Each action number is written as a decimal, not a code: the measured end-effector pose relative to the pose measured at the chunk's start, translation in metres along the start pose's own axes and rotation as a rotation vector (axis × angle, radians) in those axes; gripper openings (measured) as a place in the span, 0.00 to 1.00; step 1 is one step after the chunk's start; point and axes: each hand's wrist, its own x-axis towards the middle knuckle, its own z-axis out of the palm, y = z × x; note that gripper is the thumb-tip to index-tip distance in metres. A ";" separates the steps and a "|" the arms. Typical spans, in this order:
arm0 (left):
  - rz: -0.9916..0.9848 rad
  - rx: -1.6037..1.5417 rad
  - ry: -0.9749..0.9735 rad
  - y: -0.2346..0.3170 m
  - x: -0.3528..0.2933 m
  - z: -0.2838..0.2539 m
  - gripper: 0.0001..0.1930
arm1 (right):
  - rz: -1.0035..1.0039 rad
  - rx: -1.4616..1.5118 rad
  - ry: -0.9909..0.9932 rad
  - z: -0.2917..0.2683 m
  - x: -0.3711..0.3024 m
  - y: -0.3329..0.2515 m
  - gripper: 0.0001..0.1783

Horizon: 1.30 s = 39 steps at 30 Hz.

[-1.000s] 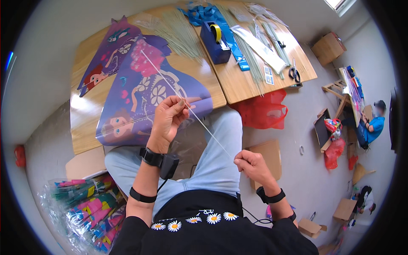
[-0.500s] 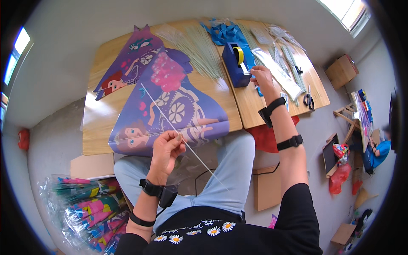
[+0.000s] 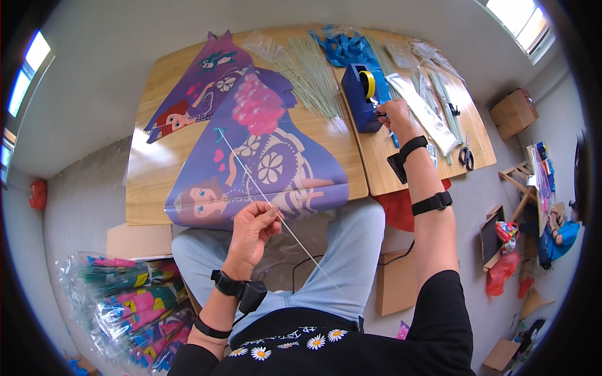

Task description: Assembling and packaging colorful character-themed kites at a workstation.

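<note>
My left hand (image 3: 252, 233) pinches a thin white rod (image 3: 306, 249) near its middle. The rod slants from over the upper printed sheet down to above my lap. That purple kite-shaped sheet (image 3: 207, 166), with a printed cartoon figure, lies at the table's front edge and overlaps a second such sheet (image 3: 179, 94) behind it. At the front of the blue tape dispenser (image 3: 359, 97), my right hand (image 3: 399, 118) has its fingertips pinched at the cutting edge, on what appears to be the tape's end. A yellow-cored roll (image 3: 369, 83) sits in the dispenser.
Bundled pale rods (image 3: 313, 75) and blue ribbon (image 3: 351, 50) lie on the far table (image 3: 141, 200). Scissors (image 3: 466, 156) and a white packet (image 3: 426, 116) are on the right. Bagged colourful kites (image 3: 135, 307) stand low left. A co-worker (image 3: 561, 235) sits far right.
My right hand has closed in on the dispenser's front edge, its fingers now pinched there. My left hand still holds the rod. The whole view has shifted slightly.
</note>
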 end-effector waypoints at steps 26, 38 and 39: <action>-0.245 0.151 -0.296 -0.079 0.085 0.158 0.02 | 0.164 0.512 -0.215 -0.180 -0.373 0.186 0.03; -0.248 0.263 -0.261 -0.096 0.107 0.182 0.03 | 0.102 0.433 -0.302 -0.177 -0.360 0.201 0.05; -0.241 0.324 -0.251 -0.095 0.109 0.183 0.03 | 0.120 0.451 -0.306 -0.179 -0.361 0.204 0.05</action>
